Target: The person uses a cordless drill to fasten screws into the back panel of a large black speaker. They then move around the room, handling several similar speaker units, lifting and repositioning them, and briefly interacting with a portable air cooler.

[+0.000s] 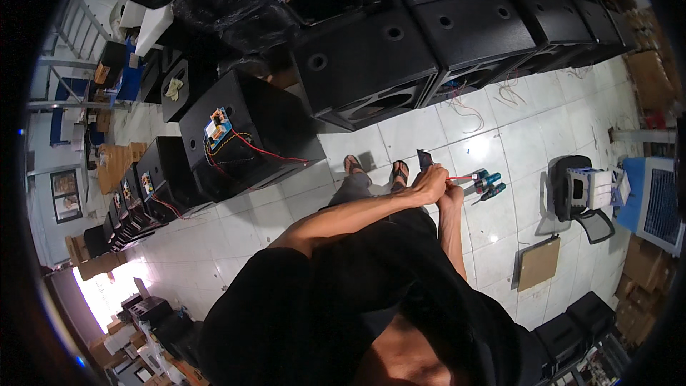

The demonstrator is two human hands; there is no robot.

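Note:
My left hand (431,184) reaches across in front of my body, its fingers closed. A small dark flat piece (424,159) sticks out past its far side; its kind is too small to make out. Touching it on the right is my right hand (451,197), also closed. A thin red wire (461,178) with a pale end comes out to the right at the fingertips of my right hand. The fingers hide where the wire runs between the hands. Beyond it, several teal and black power tools (489,184) lie on the tiles.
Large black speaker cabinets (371,53) line the far side, loose wires (468,114) trailing from them. At left, another cabinet (250,132) carries a circuit board (218,126) with red wires. A chair (572,189), a cardboard piece (539,264) and a blue-white cooler-like unit (654,204) stand right.

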